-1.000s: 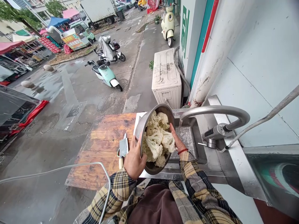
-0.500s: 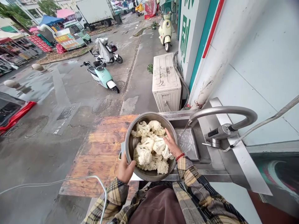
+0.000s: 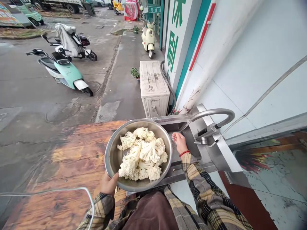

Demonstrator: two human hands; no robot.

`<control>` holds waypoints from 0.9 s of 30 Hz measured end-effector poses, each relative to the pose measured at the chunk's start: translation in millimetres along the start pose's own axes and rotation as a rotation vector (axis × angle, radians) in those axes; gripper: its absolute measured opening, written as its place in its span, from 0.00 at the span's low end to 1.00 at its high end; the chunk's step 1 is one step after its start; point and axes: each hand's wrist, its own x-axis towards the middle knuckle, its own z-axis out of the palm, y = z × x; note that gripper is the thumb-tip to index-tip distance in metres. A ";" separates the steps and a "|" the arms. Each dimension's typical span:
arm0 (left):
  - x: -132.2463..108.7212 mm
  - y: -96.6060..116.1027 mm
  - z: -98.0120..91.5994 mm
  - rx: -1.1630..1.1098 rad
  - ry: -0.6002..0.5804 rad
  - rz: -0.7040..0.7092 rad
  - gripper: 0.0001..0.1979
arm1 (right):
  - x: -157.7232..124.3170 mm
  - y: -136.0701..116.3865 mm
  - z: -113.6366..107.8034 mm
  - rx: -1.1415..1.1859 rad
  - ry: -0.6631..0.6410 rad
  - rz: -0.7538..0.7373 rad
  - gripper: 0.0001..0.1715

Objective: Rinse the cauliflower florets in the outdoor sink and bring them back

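Note:
My left hand (image 3: 109,183) grips the near rim of a steel bowl (image 3: 113,156) and holds it level above the board's right edge. White cauliflower florets (image 3: 142,153) are heaped inside the bowl. My right hand (image 3: 178,142) hangs over the steel sink (image 3: 189,137), just right of the bowl, fingers curled loosely with nothing visible in them. The curved tap (image 3: 211,113) arches over the sink, its spout just beyond that hand. Both my sleeves are yellow plaid.
A worn wooden board (image 3: 72,159) spreads to the left of the sink. A white cable (image 3: 59,191) loops across the lower left. Beyond stand an air-conditioner unit (image 3: 153,88), a mint scooter (image 3: 63,70), a covered scooter (image 3: 72,41) and a white wall (image 3: 251,57) on the right.
The bowl went from tilted toward the sink to level and came left, nearer me. My right hand left the cauliflower and now hangs over the sink. The view swung left.

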 end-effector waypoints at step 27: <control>-4.0 17.2 -24.6 -0.084 0.187 -0.230 0.19 | 8.2 7.4 -112.4 -0.016 0.147 0.125 0.10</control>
